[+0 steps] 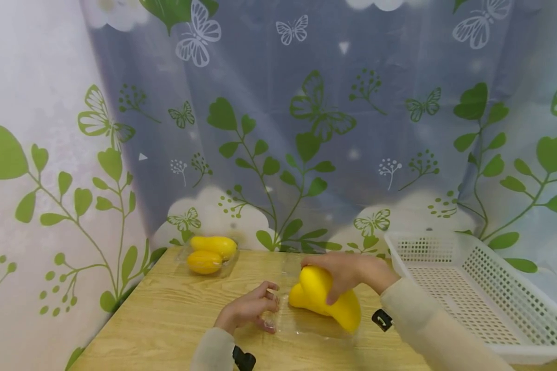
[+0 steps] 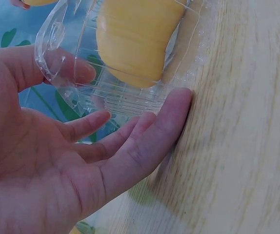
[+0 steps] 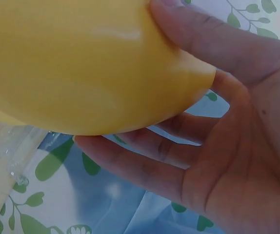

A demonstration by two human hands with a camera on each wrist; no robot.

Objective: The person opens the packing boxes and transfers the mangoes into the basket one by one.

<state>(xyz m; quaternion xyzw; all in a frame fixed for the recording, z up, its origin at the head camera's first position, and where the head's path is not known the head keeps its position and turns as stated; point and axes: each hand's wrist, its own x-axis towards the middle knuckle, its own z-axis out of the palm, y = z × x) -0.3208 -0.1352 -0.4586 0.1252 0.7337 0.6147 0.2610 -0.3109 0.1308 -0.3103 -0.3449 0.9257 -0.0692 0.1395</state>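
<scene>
A curtain (image 1: 334, 129) printed with green leaves and butterflies hangs across the back of the scene and wraps round the left side, behind a light wooden table (image 1: 167, 319). At the table's right edge stands a large white perforated plastic basket (image 1: 482, 293), its open top facing up. At the far left corner of the table sits a closed clear package (image 1: 210, 255) holding two yellow fruits, one just behind the other. In the middle of the table, near the person, lies an open clear plastic clamshell tray (image 1: 306, 322) with two larger yellow mango-shaped fruits. One fruit (image 1: 341, 312) lies in the tray, and the other, upper fruit (image 1: 312, 282) leans against it and stands higher. The right hand (image 1: 348, 270) reaches in from the right, its pale sleeve showing, and grips the upper fruit from above; the right wrist view shows the thumb on one side and the fingers curled under the other side, wrapped round the fruit. The left hand (image 1: 250, 309) is at the tray's left edge, fingers loosely spread; the left wrist view shows the thumb and a finger pinching the clear rim of the tray while the other fingertips rest against the tray and the table.
</scene>
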